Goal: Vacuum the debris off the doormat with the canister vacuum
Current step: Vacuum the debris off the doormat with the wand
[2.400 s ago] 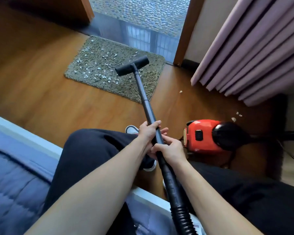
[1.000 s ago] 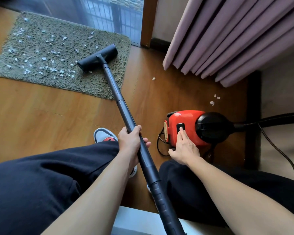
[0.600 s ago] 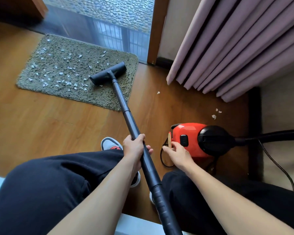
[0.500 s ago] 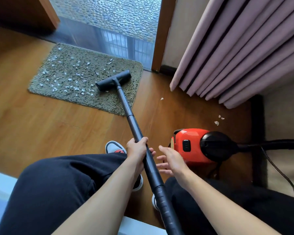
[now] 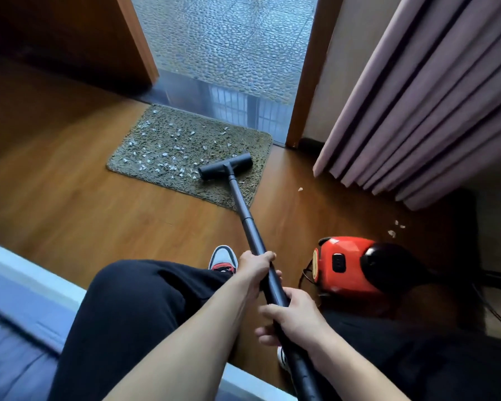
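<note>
Both hands, left hand [image 5: 255, 266] ahead of right hand [image 5: 294, 318], grip wand [image 5: 250, 227]; debris [image 5: 162, 157] lies 11 o'clock of floor head [image 5: 225, 170] on doormat [image 5: 243, 195].

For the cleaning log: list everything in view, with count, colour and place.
doormat: one, olive green, at the doorway
debris: many bits, white, on the doormat's left part
vacuum head: one, black, on the doormat's right part
tube: one, black, from vacuum head back to the person
vacuum: one, red and black, lower right
floor: one, brown wood
curtain: one, mauve, right
stray bits: few, white, near the curtain
bed: one, blue, bottom left
shoe: one, grey and red, beside the tube
left hand: grips the tube, farther along
right hand: grips the tube, nearer the body
</note>
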{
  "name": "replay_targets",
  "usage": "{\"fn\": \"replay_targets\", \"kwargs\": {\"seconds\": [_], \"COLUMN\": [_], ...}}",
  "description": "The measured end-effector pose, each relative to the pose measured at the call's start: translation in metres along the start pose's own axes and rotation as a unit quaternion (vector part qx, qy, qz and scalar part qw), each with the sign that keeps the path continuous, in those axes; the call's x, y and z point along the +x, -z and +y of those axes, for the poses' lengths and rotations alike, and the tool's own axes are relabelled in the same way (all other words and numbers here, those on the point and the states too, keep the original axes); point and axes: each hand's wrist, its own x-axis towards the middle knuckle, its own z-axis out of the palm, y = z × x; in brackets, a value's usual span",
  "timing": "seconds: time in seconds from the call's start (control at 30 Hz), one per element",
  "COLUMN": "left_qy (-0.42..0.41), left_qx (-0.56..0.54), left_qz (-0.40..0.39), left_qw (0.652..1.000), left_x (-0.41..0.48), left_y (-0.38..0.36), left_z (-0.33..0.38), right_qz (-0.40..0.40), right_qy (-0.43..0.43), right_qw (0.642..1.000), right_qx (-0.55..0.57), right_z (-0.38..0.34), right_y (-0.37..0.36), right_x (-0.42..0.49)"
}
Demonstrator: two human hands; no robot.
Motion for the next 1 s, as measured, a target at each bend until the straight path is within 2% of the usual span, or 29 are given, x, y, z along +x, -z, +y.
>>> {"fn": "replay_targets", "kwargs": {"seconds": [0.1, 0.23, 0.4, 0.63, 0.83, 1.0], "left_qy": [0.027, 0.041, 0.027, 0.032, 0.003, -0.005], "left_qx": [-0.065, -0.152, -0.125, -0.1, -0.071, -0.072], "left_qz": [-0.039, -0.035, -0.02, -0.011, 0.008, 0.005], "left_qw": [0.997, 0.987, 0.992, 0.994, 0.997, 0.997], "left_x": [0.002, 0.014, 0.03, 0.051, 0.077, 0.101], "left_y": [0.004, 0.005, 0.006, 0.008, 0.009, 0.006], "left_z": [0.002, 0.006, 0.004, 0.009, 0.043, 0.072], "right_qz": [-0.002, -0.023, -0.013, 0.02, 0.032, 0.015], "right_qy": [-0.01, -0.03, -0.052, -0.007, 0.011, 0.016], "right_qw": [1.0, 0.998, 0.998, 0.998, 0.994, 0.995], "right_qx": [0.024, 0.042, 0.045, -0.062, -0.103, -0.094], "right_z": [0.003, 0.01, 0.011, -0.014, -0.043, -0.069], "right_y": [0.001, 0.001, 0.002, -0.017, -0.023, -0.023], "right_x": [-0.013, -0.028, -0.012, 0.046, 0.086, 0.11]}}
